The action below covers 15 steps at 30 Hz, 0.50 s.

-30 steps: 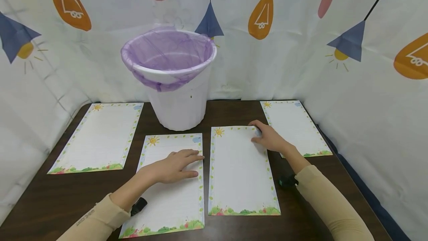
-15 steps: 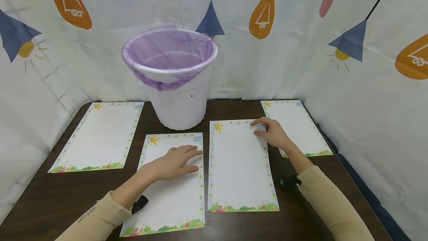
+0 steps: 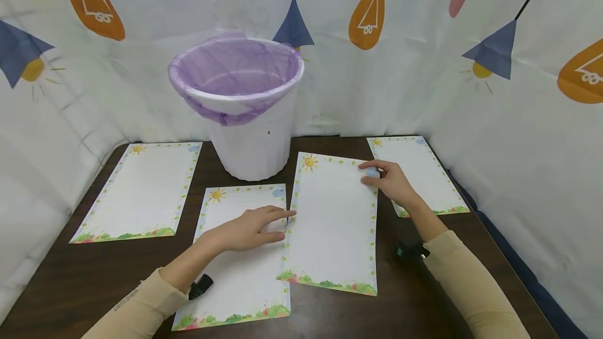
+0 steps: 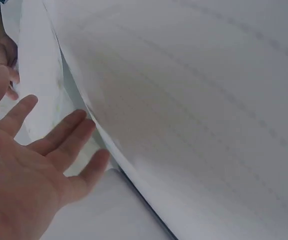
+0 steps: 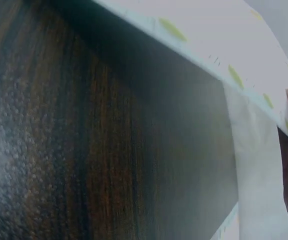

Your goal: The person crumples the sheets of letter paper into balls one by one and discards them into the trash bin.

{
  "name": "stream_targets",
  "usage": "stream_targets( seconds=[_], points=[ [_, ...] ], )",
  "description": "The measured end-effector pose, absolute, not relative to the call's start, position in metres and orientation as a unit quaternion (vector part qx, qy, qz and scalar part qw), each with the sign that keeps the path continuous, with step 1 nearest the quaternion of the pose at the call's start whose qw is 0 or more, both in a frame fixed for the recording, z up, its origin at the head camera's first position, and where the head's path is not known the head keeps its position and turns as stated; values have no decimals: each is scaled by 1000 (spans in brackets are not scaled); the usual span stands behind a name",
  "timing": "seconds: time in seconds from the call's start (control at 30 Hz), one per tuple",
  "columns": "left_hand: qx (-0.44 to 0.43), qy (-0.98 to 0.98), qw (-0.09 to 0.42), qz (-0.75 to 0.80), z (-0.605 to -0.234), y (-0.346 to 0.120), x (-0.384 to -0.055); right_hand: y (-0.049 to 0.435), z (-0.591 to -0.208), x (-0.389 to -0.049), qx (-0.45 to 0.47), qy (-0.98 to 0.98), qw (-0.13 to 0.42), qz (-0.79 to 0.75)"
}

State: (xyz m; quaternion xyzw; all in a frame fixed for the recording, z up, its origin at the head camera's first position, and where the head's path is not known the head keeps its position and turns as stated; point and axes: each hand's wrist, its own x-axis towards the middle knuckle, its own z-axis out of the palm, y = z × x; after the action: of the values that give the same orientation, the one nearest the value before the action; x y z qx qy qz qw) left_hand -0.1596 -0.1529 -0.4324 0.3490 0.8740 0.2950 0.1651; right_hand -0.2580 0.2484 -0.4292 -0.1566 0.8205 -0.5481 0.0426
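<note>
My right hand (image 3: 393, 184) pinches the upper right corner of a sheet of paper (image 3: 332, 218) with a printed sun, leaf border and flowers. In the right wrist view, thumb and fingers grip that corner, and the sheet (image 5: 224, 35) stands raised off the dark tabletop. Its lower left part overlaps a second sheet (image 3: 245, 286) in the head view. Over this second sheet my left hand (image 3: 254, 229) is spread, fingers extended, index fingertip right at the left edge of the raised sheet. The left wrist view shows the left hand (image 4: 38, 170) with fingers loosely apart and nothing in the palm.
A white bin (image 3: 252, 145) with a purple liner stands at the back of the dark table (image 3: 85, 292). Similar sheets lie at the back left (image 3: 136, 192) and back right (image 3: 419, 171). A patterned white curtain (image 3: 339, 88) closes off the back and sides.
The held sheet has risen off the table, shifted toward the bin and tilted, its lower end swinging left over the second sheet. The left hand has moved slightly right.
</note>
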Motion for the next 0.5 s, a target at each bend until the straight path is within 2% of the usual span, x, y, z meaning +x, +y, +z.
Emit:
stream_targets(
  seconds=[0.5],
  points=[
    [322, 804, 224, 447, -432, -154, -157, 255, -433, -263, -112, 765, 6, -634]
  ],
)
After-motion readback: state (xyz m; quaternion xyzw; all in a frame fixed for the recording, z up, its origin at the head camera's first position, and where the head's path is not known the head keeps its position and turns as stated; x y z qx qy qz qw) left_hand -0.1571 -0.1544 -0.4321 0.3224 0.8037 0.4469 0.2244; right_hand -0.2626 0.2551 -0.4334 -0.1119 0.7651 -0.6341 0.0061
